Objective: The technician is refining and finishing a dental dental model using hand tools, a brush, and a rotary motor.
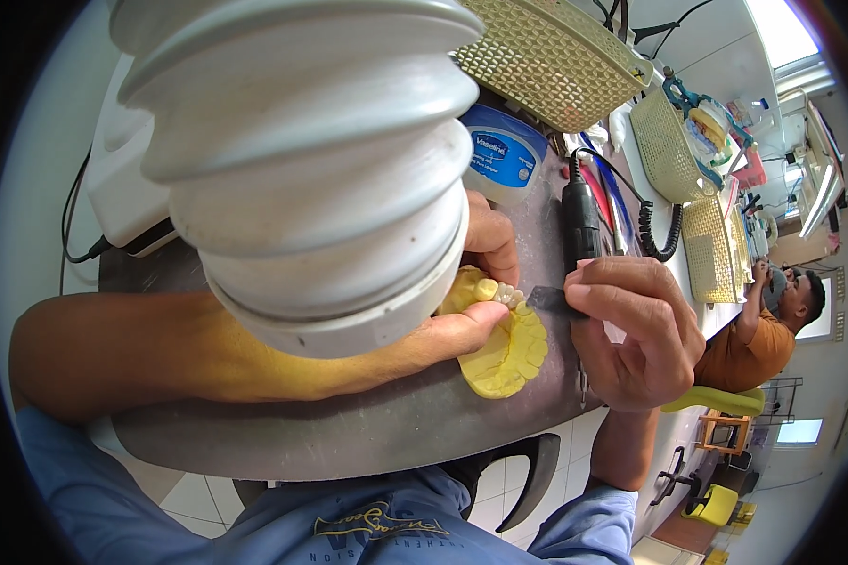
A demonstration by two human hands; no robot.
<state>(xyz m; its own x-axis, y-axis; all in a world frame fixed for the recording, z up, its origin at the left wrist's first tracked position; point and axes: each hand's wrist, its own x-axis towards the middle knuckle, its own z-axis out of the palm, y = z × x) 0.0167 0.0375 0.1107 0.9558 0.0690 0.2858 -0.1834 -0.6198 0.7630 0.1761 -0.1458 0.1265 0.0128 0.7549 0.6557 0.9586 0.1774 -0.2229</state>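
L hand (448, 337) grips yel. cast (513, 356); tub (505, 190) w/ wht-lettered label (496, 151).

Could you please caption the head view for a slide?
Left hand holding a yellow dental cast; right hand holding a dark strip beside its whitish crowns.

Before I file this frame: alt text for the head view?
A person's left hand grips a yellow dental model while the right hand holds a thin dark strip close to its whitish teeth. A white corrugated hose looms in front; behind are a blue-lidded jar and a black handpiece.
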